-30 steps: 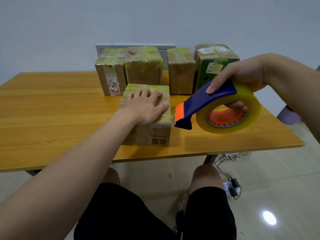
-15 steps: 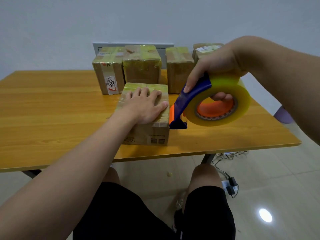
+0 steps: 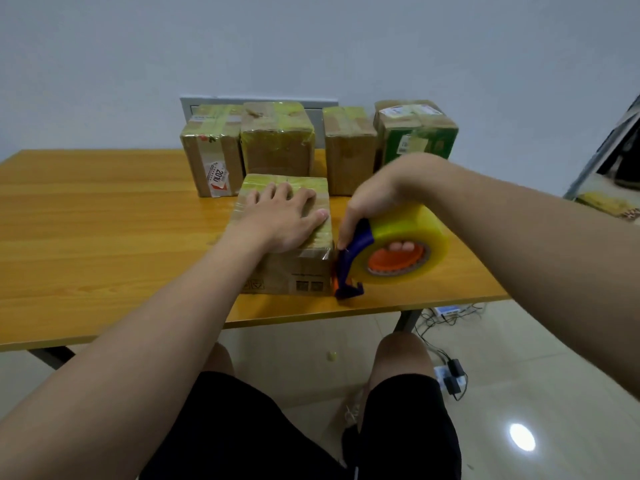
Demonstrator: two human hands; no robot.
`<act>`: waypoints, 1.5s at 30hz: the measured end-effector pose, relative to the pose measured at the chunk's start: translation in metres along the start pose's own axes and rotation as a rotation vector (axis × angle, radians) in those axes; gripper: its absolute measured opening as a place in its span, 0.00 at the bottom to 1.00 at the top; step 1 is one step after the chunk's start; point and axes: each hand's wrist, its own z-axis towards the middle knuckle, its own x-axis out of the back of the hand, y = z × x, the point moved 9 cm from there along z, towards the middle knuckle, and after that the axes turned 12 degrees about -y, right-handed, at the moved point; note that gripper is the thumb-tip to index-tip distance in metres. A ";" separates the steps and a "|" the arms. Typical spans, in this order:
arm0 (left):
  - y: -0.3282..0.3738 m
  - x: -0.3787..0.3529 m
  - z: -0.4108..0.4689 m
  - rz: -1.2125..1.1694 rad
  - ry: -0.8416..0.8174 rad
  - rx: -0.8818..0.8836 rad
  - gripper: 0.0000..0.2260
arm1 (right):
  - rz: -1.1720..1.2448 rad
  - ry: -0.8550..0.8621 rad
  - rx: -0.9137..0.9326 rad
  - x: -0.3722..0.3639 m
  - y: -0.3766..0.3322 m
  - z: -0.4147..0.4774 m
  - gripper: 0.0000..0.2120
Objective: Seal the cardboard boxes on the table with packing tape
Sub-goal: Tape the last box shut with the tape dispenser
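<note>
cardboard box point(image 3: 294, 268) sits near the front edge of the wooden table point(image 3: 104, 244), left hand point(image 3: 277, 220) pressed flat on its top, fingers spread; right hand point(image 3: 374, 199) grips a tape dispenser point(image 3: 391, 252) against its right side. four taped boxes point(image 3: 277, 140) line up behind.

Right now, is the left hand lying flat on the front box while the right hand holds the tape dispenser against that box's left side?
Not quite. The head view shows the tape dispenser against the right side of the front box, not the left. The rest is correct: the left hand lies flat on top of the box, and the right hand grips the dispenser.
</note>
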 end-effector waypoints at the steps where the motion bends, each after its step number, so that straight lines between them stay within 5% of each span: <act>1: -0.001 0.000 0.000 -0.010 0.005 0.007 0.31 | 0.037 -0.029 -0.003 -0.002 0.000 -0.001 0.22; 4: 0.002 0.003 -0.002 -0.048 0.021 -0.001 0.31 | 0.063 0.066 -0.011 0.010 0.006 -0.020 0.20; 9: -0.003 0.017 -0.012 -0.358 0.098 -0.051 0.20 | 0.031 0.637 0.162 0.059 0.005 -0.089 0.14; 12: -0.011 0.022 -0.014 -0.609 0.057 -0.057 0.10 | 0.127 0.877 0.312 0.069 0.009 -0.110 0.23; 15: -0.018 0.028 -0.017 -0.589 -0.031 -0.135 0.07 | 0.394 1.039 0.583 0.069 0.008 -0.103 0.24; 19: -0.033 0.031 -0.026 -0.409 -0.003 -0.211 0.11 | 0.858 0.876 1.132 0.063 -0.019 -0.063 0.19; 23: -0.035 0.030 -0.033 -0.435 0.173 -0.281 0.10 | 1.094 0.881 1.347 0.064 -0.037 -0.024 0.14; 27: -0.068 0.036 -0.042 -0.943 0.431 -0.288 0.04 | 1.110 0.934 1.440 0.066 -0.048 0.003 0.22; 32: -0.072 0.032 -0.038 -1.049 0.438 -0.422 0.06 | 0.959 0.933 1.495 0.068 -0.061 0.011 0.22; 39: -0.065 0.035 -0.030 -0.825 0.374 -0.474 0.03 | 0.965 0.888 1.509 0.074 -0.065 0.014 0.21; 43: -0.055 0.027 -0.030 -0.448 0.190 -0.513 0.17 | 0.975 0.881 1.511 0.078 -0.065 0.018 0.23; 45: -0.057 0.019 -0.034 -0.481 0.110 -0.574 0.19 | 0.968 0.880 1.513 0.078 -0.065 0.019 0.23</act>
